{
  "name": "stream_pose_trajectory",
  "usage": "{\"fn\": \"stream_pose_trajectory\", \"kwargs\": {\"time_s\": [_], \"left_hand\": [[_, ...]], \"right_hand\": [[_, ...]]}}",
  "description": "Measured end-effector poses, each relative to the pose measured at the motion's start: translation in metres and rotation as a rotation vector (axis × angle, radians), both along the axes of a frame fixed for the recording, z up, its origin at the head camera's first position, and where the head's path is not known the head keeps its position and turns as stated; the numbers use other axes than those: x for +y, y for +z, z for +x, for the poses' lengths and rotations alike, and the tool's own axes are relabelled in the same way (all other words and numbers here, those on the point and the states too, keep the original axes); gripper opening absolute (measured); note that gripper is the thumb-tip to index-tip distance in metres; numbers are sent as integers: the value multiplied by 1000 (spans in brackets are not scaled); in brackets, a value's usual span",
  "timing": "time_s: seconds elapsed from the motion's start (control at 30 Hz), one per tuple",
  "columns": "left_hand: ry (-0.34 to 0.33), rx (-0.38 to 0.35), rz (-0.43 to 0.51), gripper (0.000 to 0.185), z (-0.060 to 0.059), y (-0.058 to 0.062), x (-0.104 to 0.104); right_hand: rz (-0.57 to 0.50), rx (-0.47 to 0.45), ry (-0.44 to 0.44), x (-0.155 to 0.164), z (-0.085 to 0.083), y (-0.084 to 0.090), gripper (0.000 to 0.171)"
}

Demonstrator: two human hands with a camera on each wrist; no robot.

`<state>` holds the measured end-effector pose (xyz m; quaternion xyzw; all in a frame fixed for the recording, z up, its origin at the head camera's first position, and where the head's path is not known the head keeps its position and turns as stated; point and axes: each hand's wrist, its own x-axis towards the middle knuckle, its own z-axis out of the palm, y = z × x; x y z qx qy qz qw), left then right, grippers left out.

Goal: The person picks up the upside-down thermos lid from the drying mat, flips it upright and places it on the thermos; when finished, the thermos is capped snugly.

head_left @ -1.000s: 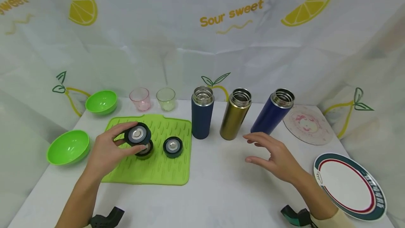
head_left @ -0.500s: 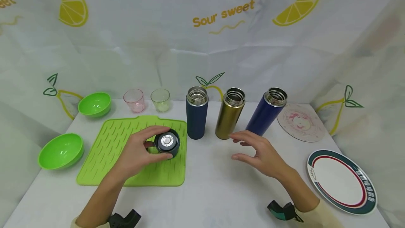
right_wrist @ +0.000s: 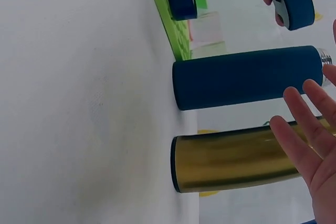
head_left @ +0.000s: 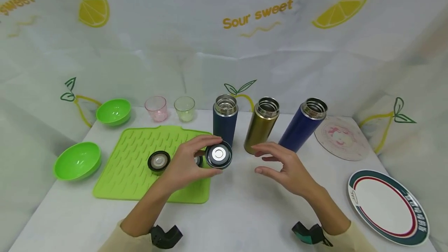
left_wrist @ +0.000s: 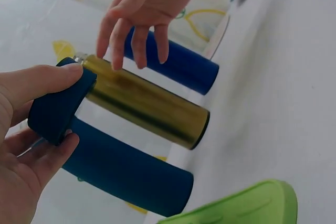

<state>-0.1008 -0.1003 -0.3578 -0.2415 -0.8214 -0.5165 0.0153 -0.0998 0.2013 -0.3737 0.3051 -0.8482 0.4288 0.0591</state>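
In my left hand (head_left: 189, 162) I pinch a dark blue bottle lid (head_left: 218, 154) between thumb and fingers, its silvery underside facing up toward the head camera. It overlaps the lower part of the dark blue bottle (head_left: 224, 121) in that view. My right hand (head_left: 280, 166) hovers with fingers spread and holds nothing, near the gold bottle (head_left: 260, 127). Behind that hand a brighter blue bottle (head_left: 301, 127) stands. All three bottles have bare steel mouths. On the green mat (head_left: 122, 166) lies one lid (head_left: 159, 161); another lid (head_left: 198, 161) is mostly hidden behind my left hand.
Two green bowls (head_left: 77, 161) stand at the left edge. A pink glass (head_left: 156, 108) and a greenish glass (head_left: 184, 108) are at the back. To the right lie a round pink-patterned mat (head_left: 339, 137) and a white plate (head_left: 385, 205) with a dark rim.
My left hand has carried the dark blue lid rightward, from over the green mat to in front of the dark blue bottle. My right hand has shifted slightly left, still spread.
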Motion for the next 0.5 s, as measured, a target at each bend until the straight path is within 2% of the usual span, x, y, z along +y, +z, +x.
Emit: {"fn": "stream_pose_trajectory", "kwargs": {"time_s": [0.5], "left_hand": [[-35,6,50,63,0,-1,13]], "right_hand": [[-71,21,75,-22,-8,3,51]]}}
